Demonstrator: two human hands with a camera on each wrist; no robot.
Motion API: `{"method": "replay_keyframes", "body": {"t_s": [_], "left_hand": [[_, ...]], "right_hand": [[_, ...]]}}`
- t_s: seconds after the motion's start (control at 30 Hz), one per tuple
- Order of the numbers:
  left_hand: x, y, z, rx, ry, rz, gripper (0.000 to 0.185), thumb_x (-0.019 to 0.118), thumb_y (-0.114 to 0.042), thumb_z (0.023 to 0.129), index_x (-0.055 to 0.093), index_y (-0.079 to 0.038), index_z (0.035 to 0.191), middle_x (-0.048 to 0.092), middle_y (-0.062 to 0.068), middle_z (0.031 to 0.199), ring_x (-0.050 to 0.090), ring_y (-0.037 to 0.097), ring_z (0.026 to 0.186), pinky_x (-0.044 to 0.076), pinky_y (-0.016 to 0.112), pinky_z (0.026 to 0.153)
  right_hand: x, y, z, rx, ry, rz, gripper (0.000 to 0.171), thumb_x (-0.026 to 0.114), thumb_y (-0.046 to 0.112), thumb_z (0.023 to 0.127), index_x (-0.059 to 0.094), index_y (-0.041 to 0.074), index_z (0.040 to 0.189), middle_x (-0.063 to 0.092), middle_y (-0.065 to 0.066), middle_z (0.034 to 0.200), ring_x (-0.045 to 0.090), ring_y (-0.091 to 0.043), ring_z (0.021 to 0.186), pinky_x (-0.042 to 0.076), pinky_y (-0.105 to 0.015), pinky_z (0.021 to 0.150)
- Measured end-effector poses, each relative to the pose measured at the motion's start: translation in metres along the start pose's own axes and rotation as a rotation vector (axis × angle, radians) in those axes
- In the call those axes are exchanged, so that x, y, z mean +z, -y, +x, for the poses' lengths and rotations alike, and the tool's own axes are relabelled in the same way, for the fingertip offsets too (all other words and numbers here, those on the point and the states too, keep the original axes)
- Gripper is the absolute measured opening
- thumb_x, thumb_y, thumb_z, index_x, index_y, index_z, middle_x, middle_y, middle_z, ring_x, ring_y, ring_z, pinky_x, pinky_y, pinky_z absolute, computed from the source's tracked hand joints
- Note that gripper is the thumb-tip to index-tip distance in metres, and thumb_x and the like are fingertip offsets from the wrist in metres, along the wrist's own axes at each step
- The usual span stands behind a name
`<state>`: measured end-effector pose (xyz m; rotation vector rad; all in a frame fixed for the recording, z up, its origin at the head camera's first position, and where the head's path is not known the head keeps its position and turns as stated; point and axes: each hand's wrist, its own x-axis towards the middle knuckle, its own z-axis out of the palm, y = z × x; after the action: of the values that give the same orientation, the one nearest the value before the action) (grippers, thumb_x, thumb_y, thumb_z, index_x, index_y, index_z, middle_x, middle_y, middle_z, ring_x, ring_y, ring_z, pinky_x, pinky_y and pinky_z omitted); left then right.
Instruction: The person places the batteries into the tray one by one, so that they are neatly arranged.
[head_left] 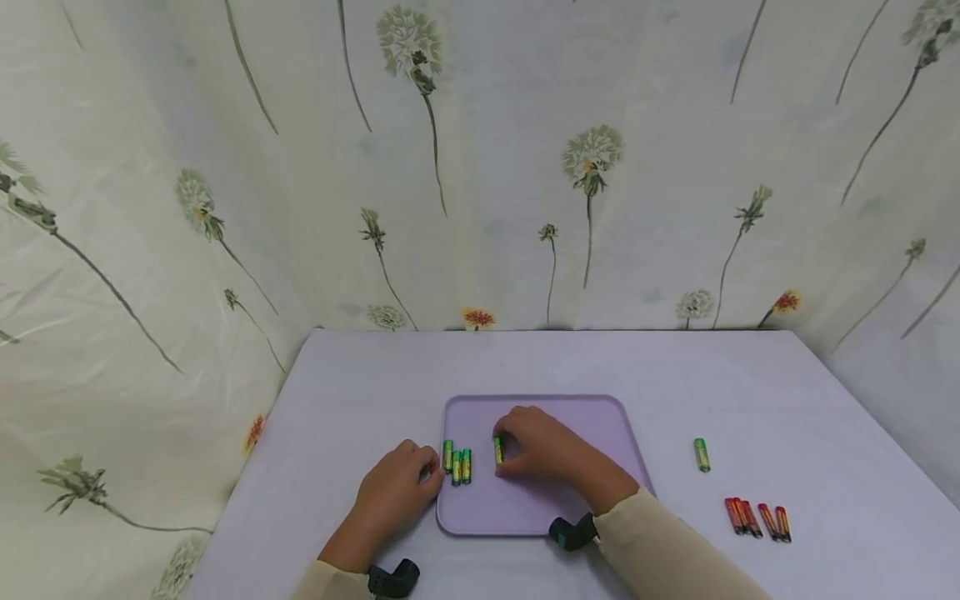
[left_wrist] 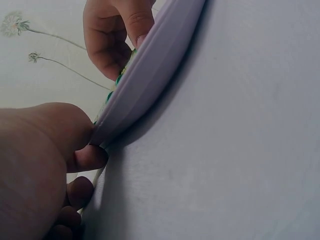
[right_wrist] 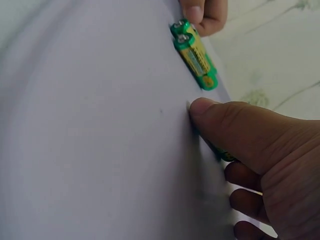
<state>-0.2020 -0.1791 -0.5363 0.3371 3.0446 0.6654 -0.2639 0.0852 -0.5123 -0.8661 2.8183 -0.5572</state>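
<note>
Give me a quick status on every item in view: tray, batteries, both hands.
Lilac plastic tray: flat on the table.
Three green batteries: lying side by side at the tray's left edge.
Fourth green battery: on the tray, held by the right hand.
Left hand: fingers curled against the tray's left rim.
Lone green battery: lying on the table, off the tray.
Red batteries: lying grouped on the table.

Nothing readable here, honestly. The green batteries (right_wrist: 196, 59) lying on the tray (head_left: 592, 417) have a yellow label band with some dark print on it — too blurred in the right wrist view to make out any letters or a brand. The red batteries (head_left: 756, 517) on the table (head_left: 825, 417) are way too small — no text shows.
</note>
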Motion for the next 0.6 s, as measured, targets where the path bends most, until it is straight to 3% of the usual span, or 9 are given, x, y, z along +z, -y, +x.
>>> {"method": "replay_keyframes", "body": {"t_s": [0.6], "left_hand": [[-0.002, 0.000, -0.001, 0.015, 0.003, -0.011, 0.010, 0.067, -0.036, 0.099, 0.066, -0.027, 0.094, 0.048, -0.007, 0.086, 0.044, 0.011, 0.072, 0.037, 0.028, 0.061]], "right_hand": [[0.011, 0.029, 0.011, -0.031, 0.040, -0.023, 0.050, 0.089, 0.043, 0.081, 0.072, 0.018, 0.122, 0.065, 0.010, 0.108, 0.056, -0.010, 0.101, 0.050, -0.037, 0.095]]}}
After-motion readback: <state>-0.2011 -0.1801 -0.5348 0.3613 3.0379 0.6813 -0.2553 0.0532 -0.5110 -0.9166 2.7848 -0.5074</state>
